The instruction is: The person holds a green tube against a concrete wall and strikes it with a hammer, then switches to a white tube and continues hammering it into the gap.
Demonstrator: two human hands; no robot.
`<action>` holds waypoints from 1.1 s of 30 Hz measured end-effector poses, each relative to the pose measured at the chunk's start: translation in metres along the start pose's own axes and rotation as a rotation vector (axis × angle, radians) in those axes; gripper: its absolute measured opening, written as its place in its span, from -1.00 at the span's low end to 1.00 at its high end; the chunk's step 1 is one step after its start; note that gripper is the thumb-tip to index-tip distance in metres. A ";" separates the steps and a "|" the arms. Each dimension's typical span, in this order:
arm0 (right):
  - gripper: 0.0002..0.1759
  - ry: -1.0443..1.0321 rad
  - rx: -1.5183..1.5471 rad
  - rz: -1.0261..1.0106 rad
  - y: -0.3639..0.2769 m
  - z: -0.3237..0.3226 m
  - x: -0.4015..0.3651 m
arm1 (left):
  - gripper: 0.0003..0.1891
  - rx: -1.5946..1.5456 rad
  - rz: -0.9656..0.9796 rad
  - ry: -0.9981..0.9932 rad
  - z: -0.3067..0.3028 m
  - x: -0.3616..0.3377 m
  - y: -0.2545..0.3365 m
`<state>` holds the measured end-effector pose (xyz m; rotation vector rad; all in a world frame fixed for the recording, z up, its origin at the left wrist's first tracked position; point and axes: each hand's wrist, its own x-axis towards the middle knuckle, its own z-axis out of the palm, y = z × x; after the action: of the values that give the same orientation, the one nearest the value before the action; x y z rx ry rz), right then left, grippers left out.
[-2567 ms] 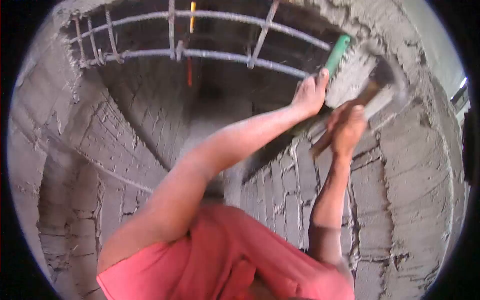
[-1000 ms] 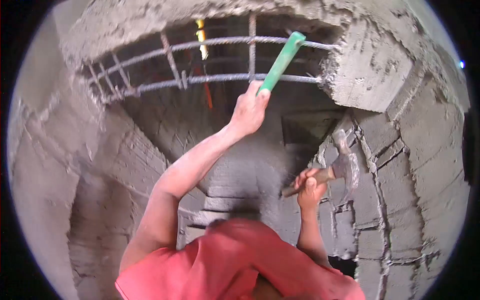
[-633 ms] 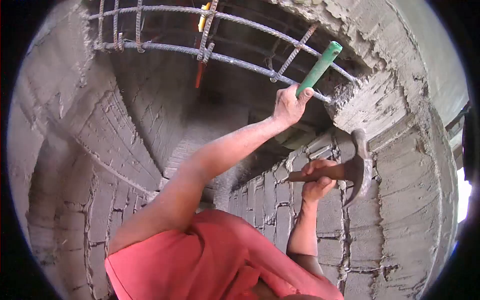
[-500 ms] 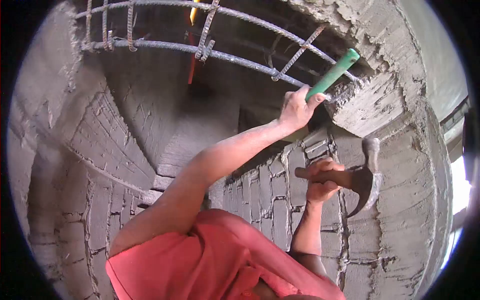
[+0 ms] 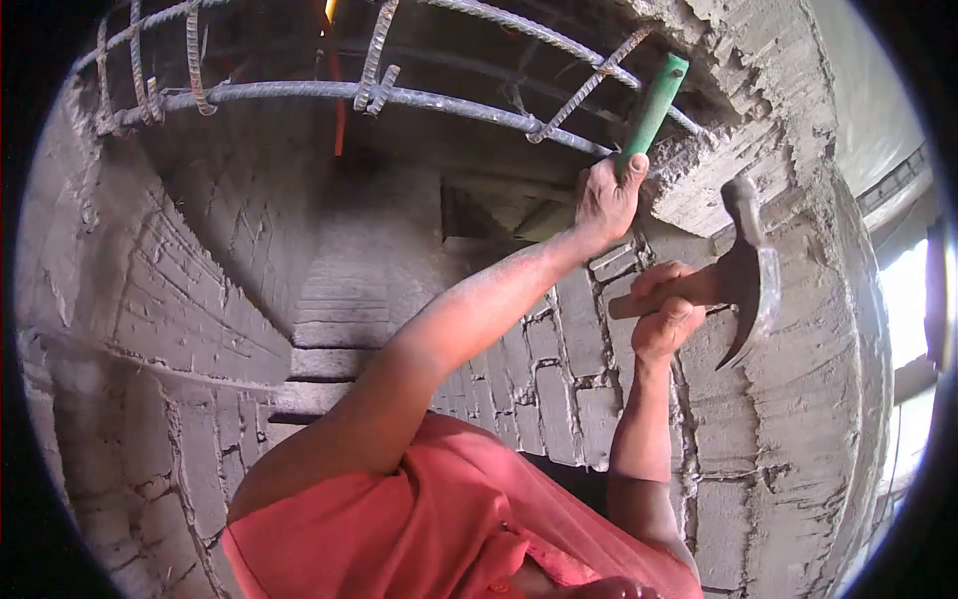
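Observation:
My left hand (image 5: 611, 200) is closed around the lower end of a green, rod-like handle (image 5: 654, 108) with a small hole near its top. Whatever lies below the grip is hidden by the hand. The handle slants upward beside the broken concrete edge (image 5: 714, 190) and overlaps the steel bars in this view. Lower and to the right, my right hand (image 5: 669, 309) grips the wooden handle of a claw hammer (image 5: 750, 275). The hammer's head points right, its striking face up and its curved claw down, in front of the plastered wall.
Ribbed rebar (image 5: 299, 92) with short cross ties spans the top of the view. Rough brickwork (image 5: 559, 399) runs behind the arms. A mortar-smeared slanted panel (image 5: 190, 290) stands at left, and a narrow red strip (image 5: 339, 120) hangs behind the bars. Bright daylight enters at far right.
The view has shifted, with the rebar now further left. My right hand and the hammer have risen. The green handle stands more upright, still in my left hand.

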<state>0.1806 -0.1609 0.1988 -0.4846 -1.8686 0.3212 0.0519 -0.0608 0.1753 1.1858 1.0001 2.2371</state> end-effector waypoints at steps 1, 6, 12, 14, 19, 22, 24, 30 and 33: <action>-0.19 0.001 -0.022 -0.075 -0.005 -0.001 0.007 | -0.19 0.001 0.024 0.024 0.000 0.000 0.001; -0.33 -0.037 0.264 -0.322 -0.007 -0.009 0.026 | -0.18 0.037 0.065 0.012 0.000 0.005 -0.003; -0.35 -0.017 -0.117 -0.322 0.003 -0.005 0.053 | -0.21 0.105 0.041 0.011 -0.008 0.001 0.009; -0.35 -0.139 -0.478 -0.254 0.029 -0.005 0.071 | -0.24 0.130 0.037 0.038 -0.004 0.000 0.005; -0.51 0.048 -0.027 0.045 0.007 -0.005 0.057 | -0.25 0.113 0.031 0.020 -0.011 -0.002 0.009; -0.23 0.044 0.426 -0.288 -0.029 -0.023 0.056 | -0.23 0.105 0.031 0.043 -0.012 -0.001 0.005; -0.06 -0.087 0.613 -0.514 -0.053 -0.025 0.053 | -0.22 0.118 0.043 0.036 -0.009 0.001 0.000; -0.62 -0.155 -0.461 0.113 0.039 -0.007 0.071 | -0.20 0.357 0.026 0.133 -0.005 0.007 -0.004; -0.60 -0.100 -0.118 -0.107 0.019 -0.018 0.058 | -0.19 0.262 0.067 0.152 -0.005 0.010 -0.005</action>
<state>0.1836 -0.1166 0.2446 -0.4529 -2.0106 0.1671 0.0422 -0.0535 0.1751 1.1837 1.3674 2.3300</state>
